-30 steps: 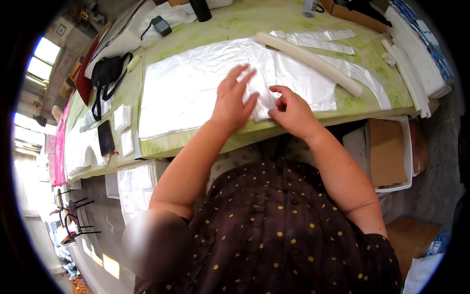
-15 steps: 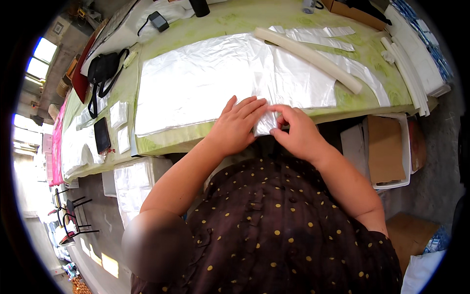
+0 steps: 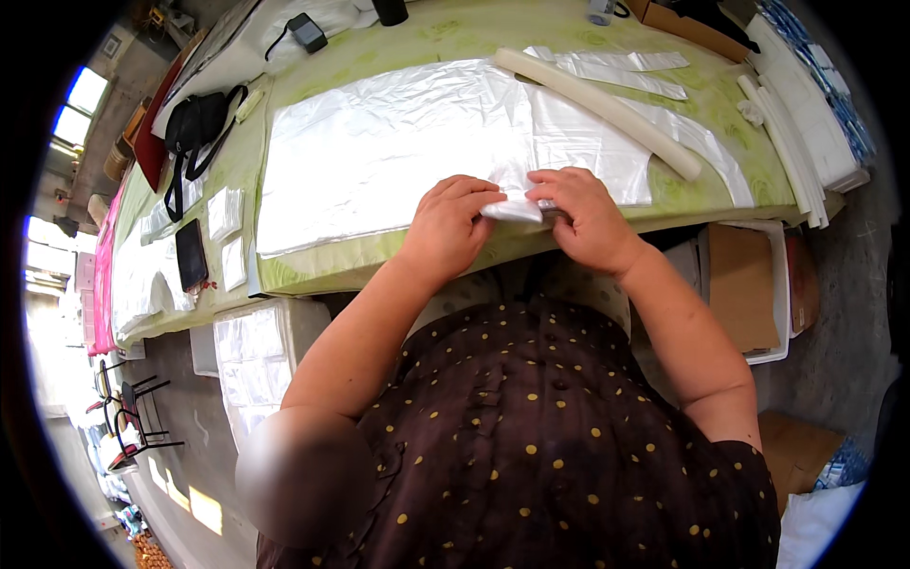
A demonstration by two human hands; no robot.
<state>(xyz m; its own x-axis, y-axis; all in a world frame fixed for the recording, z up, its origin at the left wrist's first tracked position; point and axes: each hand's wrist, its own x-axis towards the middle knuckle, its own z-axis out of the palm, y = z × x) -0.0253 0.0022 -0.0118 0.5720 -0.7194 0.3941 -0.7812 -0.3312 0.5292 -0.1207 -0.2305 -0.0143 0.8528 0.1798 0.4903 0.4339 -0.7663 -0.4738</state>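
A thin white plastic bag (image 3: pixel 513 210), folded into a narrow strip, sits at the table's near edge between my hands. My left hand (image 3: pixel 447 226) has its fingers curled on the strip's left side. On the other side, my right hand (image 3: pixel 595 220) grips the right end with bent fingers, the thumb tucked under. Beneath and beyond them lies a broad stack of shiny white plastic sheets (image 3: pixel 379 152). A long cream-coloured tube (image 3: pixel 607 112) rests slantwise across the sheets on the right.
On the left are a black bag (image 3: pixel 194 121), a dark phone (image 3: pixel 191 254) and small folded white packets (image 3: pixel 226 213). Pale rods (image 3: pixel 787 152) lie along the right edge. Below stands a white bin (image 3: pixel 785 284) with cardboard. A black device (image 3: pixel 306 32) lies at the back.
My left hand was lying flat on the folded bag and now curls at its side. The bag's near end has been turned up away from me. My right hand has shifted slightly right and away.
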